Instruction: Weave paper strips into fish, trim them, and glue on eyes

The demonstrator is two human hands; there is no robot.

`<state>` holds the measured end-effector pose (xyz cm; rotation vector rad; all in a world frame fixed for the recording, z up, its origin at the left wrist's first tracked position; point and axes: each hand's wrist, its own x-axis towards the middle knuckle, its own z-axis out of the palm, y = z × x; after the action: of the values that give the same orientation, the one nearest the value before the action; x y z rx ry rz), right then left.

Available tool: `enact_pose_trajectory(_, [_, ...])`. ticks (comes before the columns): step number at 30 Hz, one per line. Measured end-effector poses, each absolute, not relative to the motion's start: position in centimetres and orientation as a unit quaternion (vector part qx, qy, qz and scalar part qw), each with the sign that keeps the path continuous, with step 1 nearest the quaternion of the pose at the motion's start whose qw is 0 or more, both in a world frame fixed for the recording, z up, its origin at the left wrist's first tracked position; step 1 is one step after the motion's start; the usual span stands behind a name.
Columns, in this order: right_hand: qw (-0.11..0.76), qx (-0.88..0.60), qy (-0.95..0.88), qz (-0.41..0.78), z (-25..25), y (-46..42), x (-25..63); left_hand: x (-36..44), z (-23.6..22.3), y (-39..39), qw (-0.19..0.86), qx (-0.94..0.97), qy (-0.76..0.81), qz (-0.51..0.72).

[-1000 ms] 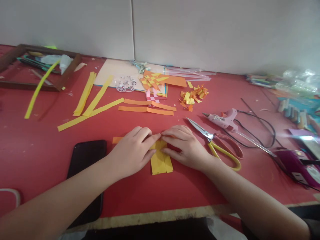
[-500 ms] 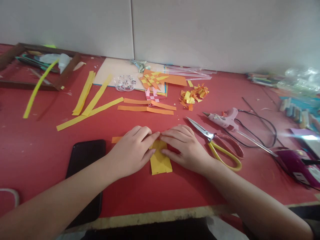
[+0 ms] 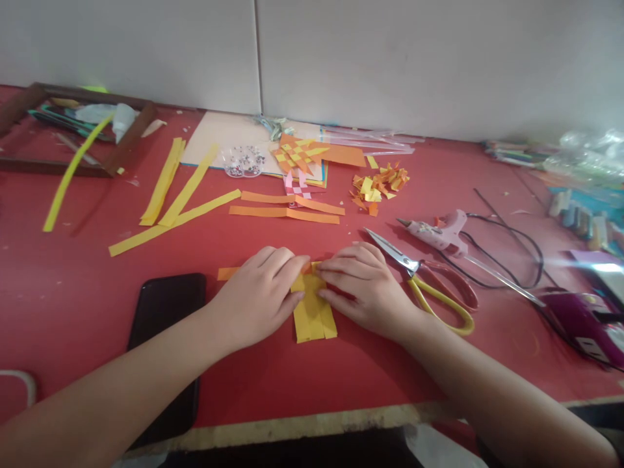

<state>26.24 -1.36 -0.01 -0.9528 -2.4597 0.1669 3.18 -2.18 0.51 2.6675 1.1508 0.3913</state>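
Note:
Yellow paper strips (image 3: 314,318) lie side by side on the red table, their near ends free and their far ends partly under my fingers. My left hand (image 3: 258,296) grips their left side, thumb and fingertips on the paper. On the right side my right hand (image 3: 363,286) does the same, fingers bent over the far end. An orange paper strip (image 3: 227,273) sticks out to the left beneath my left hand, and a bit of orange shows between the fingertips. How the strips cross under my fingers is hidden.
Scissors (image 3: 414,266) and a glue gun (image 3: 443,234) with its cord lie at the right. A black phone (image 3: 168,305) rests by my left forearm. Farther back are orange strips (image 3: 285,214), loose yellow strips (image 3: 166,182), paper scraps (image 3: 377,185) and a wooden frame (image 3: 112,156).
My right hand has shifted slightly right, and the gap between my fingertips is wider. More of the yellow strips' far end and some orange show there.

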Motion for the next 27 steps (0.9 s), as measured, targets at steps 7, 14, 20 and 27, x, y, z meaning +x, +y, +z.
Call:
enact_pose_trajectory(7, [0.242,-0.353,-0.902,0.061,0.10,-1.49,26.11,3.21,0.59,-2.08,0.128,0.904,0.385,0.133])
enact_pose_trajectory(14, [0.253,-0.347,-0.902,0.055,0.03,-1.61,26.08,3.30,0.65,-2.24,0.119,0.907,0.388,0.116])
enact_pose_trajectory(20, [0.225,-0.357,-0.905,0.062,0.15,-1.94,26.08,3.46,0.65,-2.33,0.109,0.904,0.398,0.109])
enact_pose_trajectory(27, [0.212,-0.387,-0.897,0.039,0.12,-2.18,26.05,3.53,0.79,-2.34,0.123,0.901,0.405,0.097])
